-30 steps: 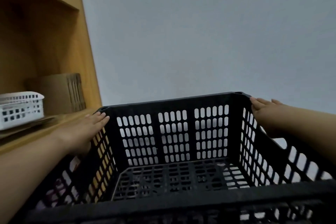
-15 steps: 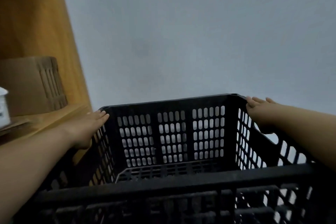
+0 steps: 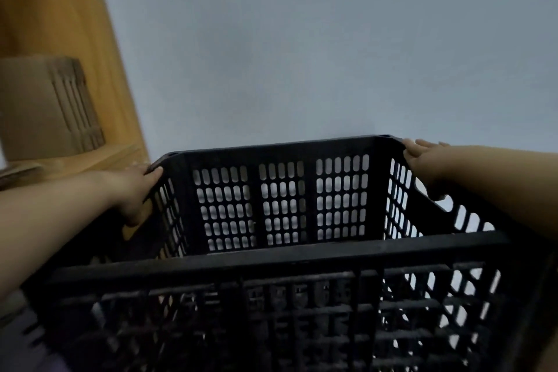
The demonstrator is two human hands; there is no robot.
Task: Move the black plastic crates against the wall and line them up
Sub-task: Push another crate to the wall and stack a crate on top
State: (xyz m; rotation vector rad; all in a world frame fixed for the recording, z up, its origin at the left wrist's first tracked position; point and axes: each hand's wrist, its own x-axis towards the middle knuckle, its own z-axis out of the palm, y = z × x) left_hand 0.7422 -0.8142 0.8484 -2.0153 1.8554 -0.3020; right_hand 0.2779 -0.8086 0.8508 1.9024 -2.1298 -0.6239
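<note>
One black plastic crate [image 3: 280,263] with slotted walls fills the lower half of the head view, held up in front of me with its far wall close to the grey wall [image 3: 317,48]. My left hand [image 3: 133,190] grips the crate's left side near the far corner, fingers over the rim. On the right side, my right hand [image 3: 422,160] grips the wall near the far corner, thumb hooked in the handle slot. The crate is empty; its near wall hides the bottom. No other crate is in view.
A wooden shelf unit [image 3: 69,39] stands at the left, right beside the crate. A cardboard box [image 3: 45,106] sits on its shelf board. The floor is hidden behind the crate.
The view has shifted right and down: the white basket on the shelf has left the frame. The crate's near wall has risen and now hides the bottom. Both hands keep their grip.
</note>
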